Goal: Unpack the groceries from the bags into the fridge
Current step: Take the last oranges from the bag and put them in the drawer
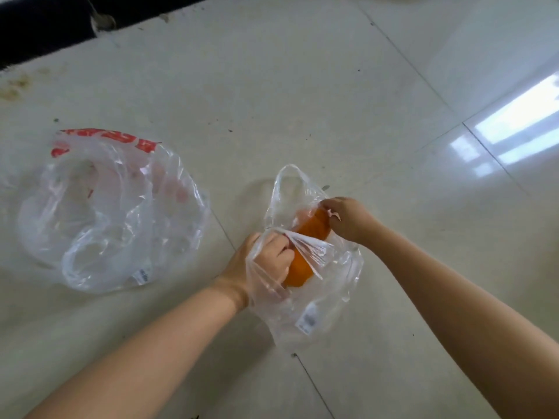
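- Floor (pixel 302 101) of pale glossy tiles fills the frame; a dark strip runs along the upper left edge, with brownish stains on the tile just below it.
- A clear plastic bag (pixel 317 297) sits at centre, lower middle of the frame, holding an orange item (pixel 311 229) whose exact kind is hard to make out through the film.
- The left hand (pixel 266 261) is clenched on the near edge of the bag's mouth; the right hand (pixel 348 217) pinches the far edge, the two pulled apart with the orange item between them.
- A second, crumpled bag (pixel 112 213) lies well apart at mid left, on the floor; nothing solid shows inside it.
- Red print runs along its top edge, too warped to read; each bag carries a small white sticker, blurred.
- Window glare brightens the tiles at the right edge.
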Motion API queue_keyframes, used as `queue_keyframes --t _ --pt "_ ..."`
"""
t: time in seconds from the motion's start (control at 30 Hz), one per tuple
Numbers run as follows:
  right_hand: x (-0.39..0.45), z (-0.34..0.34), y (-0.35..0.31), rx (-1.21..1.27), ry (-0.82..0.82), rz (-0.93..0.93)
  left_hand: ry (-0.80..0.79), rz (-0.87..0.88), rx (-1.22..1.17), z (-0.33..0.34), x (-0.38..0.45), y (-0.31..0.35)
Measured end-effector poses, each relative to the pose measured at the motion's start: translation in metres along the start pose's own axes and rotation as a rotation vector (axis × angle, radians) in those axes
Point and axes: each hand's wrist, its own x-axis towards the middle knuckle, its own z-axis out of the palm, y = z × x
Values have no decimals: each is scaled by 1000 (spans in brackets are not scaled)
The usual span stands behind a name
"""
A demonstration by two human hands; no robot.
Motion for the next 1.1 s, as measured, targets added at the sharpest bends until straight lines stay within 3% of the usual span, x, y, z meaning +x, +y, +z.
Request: queue_keyframes --t 0.07,0.1,0.17,0.23,0.27,0.33,0.4,0.47,0.5,0.67,0.7,0.77,0.87,0.93,1.0,1.03,1.1 --pt "-6 -1 2 -31 184 -129 143 56 -42 -2 -14 7" --pt "-9 -1 3 -62 249 -246 232 8 -194 -4 -16 5" --pt "-17 1 4 -135 291 -411 404 -321 -688 -21 -17 -1" --pt "-23 0 1 -153 249 -479 310 -540 -1360 -44 -17 2" --pt "-24 -2 0 -124 222 -500 224 -434 -1489 -52 -17 1" --pt "-24 -6 -1 -50 167 -513 23 -112 -1338 -62 -17 11" --pt "-24 -8 0 -2 116 -499 -149 303 -881 -58 -13 29" --pt "-25 -9 2 -22 81 -485 -125 566 -417 -32 -19 34" --pt "-25 -10 4 -60 64 -492 -216 618 -241 -15 -25 30" --pt "-21 -7 5 -204 -9 -441 -596 485 197 27 -45 -7" --pt "-19 -8 1 -194 -14 -421 -591 500 218 29 -46 -10" --pt "-13 -9 -4 -217 -14 -371 -489 513 245 25 -46 -13" --pt "-9 -9 -9 -343 -105 -272 -267 417 68 17 -40 -9" --pt "-9 -5 -10 -347 -114 -243 -103 197 -160 9 -31 -3" --pt "-8 -1 -9 -357 -113 -229 20 10 -242 1 -15 4" --pt "-5 1 -8 -362 -104 -231 -41 -53 -212 -4 -7 8" --pt "0 3 -7 -357 -86 -235 -382 -129 -89 -1 5 18"
